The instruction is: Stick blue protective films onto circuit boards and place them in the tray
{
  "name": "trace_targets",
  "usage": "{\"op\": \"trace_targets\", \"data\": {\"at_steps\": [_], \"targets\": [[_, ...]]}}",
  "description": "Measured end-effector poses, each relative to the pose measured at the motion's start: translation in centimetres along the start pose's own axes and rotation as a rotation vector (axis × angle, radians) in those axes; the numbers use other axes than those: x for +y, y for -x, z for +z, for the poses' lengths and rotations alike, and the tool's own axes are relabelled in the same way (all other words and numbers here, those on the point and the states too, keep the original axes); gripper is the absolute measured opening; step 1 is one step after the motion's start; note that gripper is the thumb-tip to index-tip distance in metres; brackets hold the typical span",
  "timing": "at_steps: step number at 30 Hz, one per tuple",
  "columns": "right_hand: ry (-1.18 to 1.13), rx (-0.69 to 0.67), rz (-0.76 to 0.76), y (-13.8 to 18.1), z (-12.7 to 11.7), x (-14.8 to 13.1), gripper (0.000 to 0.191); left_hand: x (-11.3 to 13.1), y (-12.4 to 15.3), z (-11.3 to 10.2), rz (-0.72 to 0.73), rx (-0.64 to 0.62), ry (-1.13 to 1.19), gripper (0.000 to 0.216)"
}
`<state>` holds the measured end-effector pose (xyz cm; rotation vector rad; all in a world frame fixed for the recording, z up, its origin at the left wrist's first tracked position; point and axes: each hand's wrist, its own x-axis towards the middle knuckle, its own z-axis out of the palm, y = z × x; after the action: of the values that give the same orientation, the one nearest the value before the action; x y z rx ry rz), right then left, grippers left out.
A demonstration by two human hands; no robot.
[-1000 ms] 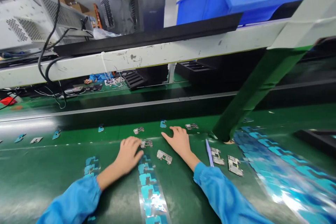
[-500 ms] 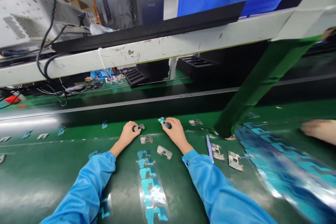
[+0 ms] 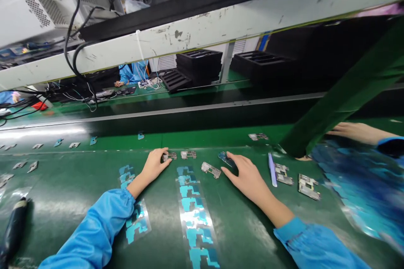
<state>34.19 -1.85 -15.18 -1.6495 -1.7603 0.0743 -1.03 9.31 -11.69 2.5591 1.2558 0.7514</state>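
A green-topped desk (image 3: 252, 239) is spreading across the view, and a scuffed white beam (image 3: 202, 29) is running above it from side to side. A green-wrapped post (image 3: 341, 105) is slanting across the right of the view, its foot resting on the desk, while stacked black trays (image 3: 202, 67) are sitting further back. Shiny blue sheets (image 3: 362, 189) are covering the desk at the right, blurred in places. A long strip of blue film (image 3: 192, 206) is lying between the person's arms, and a shorter strip (image 3: 137, 222) is lying beside the left sleeve. A dark-handled tool (image 3: 14, 227) is resting at the left edge. A co-worker's hand (image 3: 356, 132) is reaching in beside the blue sheets. The person's right hand (image 3: 248, 174) is holding its thumb and index finger apart at a small blue-faced piece (image 3: 226, 158); I cannot tell whether the other fingers are gripping it. The left hand (image 3: 154, 164) is pinching the left end of a silver board (image 3: 172, 156), just beside a second board (image 3: 188, 154). A third board (image 3: 211, 170) is lying between the hands. Right of the right hand, a slim lilac stick (image 3: 272, 170) is lying against a fourth board (image 3: 283, 174).
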Motion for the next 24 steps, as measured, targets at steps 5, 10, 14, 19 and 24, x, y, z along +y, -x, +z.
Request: {"op": "trace_targets", "data": {"at_steps": [5,10,14,19,24], "targets": [[-0.017,0.054,0.058,-0.5,-0.2,0.8,0.043,0.0,0.3,0.2,-0.037,0.023,-0.035,0.031],[-0.053,0.058,0.014,-0.4,-0.9,-1.1,0.043,-0.1,0.1,0.1,-0.053,0.031,-0.059,0.033],[-0.07,-0.089,-0.109,0.1,-0.6,-3.0,0.045,0.1,-0.1,0.1,-0.011,-0.015,-0.078,0.034],[-0.062,-0.145,-0.204,0.6,0.1,-2.8,0.035,0.3,-0.1,0.2,-0.021,-0.013,-0.11,0.031],[-0.043,-0.15,-0.181,0.8,0.1,-2.9,0.035,0.5,0.0,0.0,0.024,-0.027,-0.119,0.025]]}}
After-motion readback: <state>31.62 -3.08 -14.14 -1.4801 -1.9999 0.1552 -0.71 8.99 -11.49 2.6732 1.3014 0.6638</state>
